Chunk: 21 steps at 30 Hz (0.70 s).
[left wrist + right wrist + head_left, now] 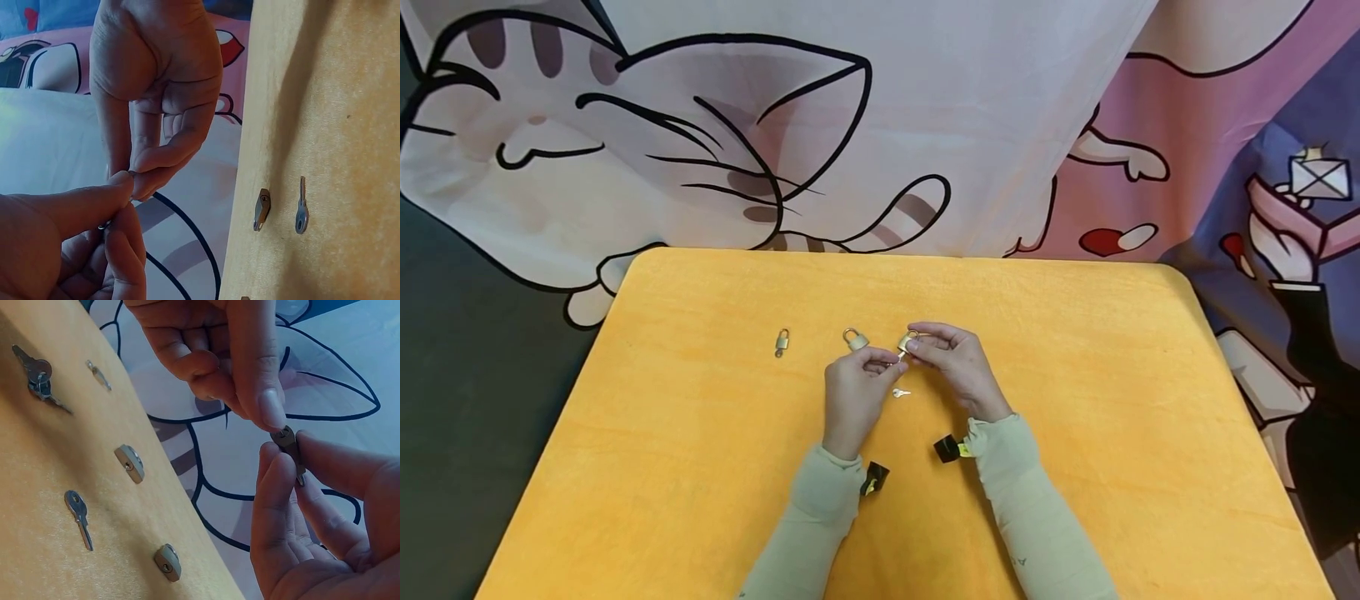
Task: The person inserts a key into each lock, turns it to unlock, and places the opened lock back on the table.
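Observation:
In the head view my right hand [955, 362] holds a small brass padlock [905, 342] between thumb and fingers, with its shackle upward. My left hand [859, 392] pinches a small silver key [901, 356] at the padlock's lower end. The fingertips of both hands meet there and partly hide the key. On the table below lies a loose key [78, 519], near a brass padlock [129, 464]. Another padlock [167, 562] lies on the right in the right wrist view's lower part.
A bunch of keys [40, 381] lies on the table, hidden behind my left hand in the head view. Farther left is a smaller padlock [782, 342]. The yellow table [715, 433] ends at a cartoon-printed cloth [985, 125] behind.

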{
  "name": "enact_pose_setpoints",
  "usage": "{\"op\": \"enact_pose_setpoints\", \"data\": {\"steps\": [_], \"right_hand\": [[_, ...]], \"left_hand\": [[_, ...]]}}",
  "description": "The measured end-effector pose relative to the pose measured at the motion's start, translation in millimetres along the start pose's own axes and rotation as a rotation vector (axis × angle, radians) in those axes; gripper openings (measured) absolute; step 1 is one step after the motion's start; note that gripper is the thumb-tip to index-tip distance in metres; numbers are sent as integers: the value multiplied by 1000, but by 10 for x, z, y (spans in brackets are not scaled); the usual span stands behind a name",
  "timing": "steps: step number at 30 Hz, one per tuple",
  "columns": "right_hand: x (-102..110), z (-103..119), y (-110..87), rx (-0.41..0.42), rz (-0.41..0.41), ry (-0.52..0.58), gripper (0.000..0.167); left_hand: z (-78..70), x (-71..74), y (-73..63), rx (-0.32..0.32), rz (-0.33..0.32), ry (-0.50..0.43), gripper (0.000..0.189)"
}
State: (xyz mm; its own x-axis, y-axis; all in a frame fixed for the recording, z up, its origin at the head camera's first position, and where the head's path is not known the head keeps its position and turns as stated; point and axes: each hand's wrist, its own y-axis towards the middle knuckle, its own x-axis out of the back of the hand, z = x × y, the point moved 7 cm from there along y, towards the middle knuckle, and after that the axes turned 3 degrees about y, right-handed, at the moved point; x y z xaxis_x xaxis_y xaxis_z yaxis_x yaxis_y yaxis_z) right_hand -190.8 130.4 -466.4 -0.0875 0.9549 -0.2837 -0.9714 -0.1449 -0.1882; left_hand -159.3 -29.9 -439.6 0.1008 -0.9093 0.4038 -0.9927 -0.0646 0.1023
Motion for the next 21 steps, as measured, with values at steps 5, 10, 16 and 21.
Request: {"op": "enact_pose_setpoints", "data": {"steps": [5,10,16,21], "right_hand": [[-12,-17,4,-3,16,-4,42],[-31,-26,4,-15,35,-22,42],[-9,-12,10,4,13,-18,39],[12,12,4,13,12,-8,37]], "left_hand": [[1,-8,-4,-7,10,-22,10],[-4,-34,-5,-12,36,-46,11],[15,-48,-2,-5,55,-79,19],[76,-86,10,50,129,-172,26]]}}
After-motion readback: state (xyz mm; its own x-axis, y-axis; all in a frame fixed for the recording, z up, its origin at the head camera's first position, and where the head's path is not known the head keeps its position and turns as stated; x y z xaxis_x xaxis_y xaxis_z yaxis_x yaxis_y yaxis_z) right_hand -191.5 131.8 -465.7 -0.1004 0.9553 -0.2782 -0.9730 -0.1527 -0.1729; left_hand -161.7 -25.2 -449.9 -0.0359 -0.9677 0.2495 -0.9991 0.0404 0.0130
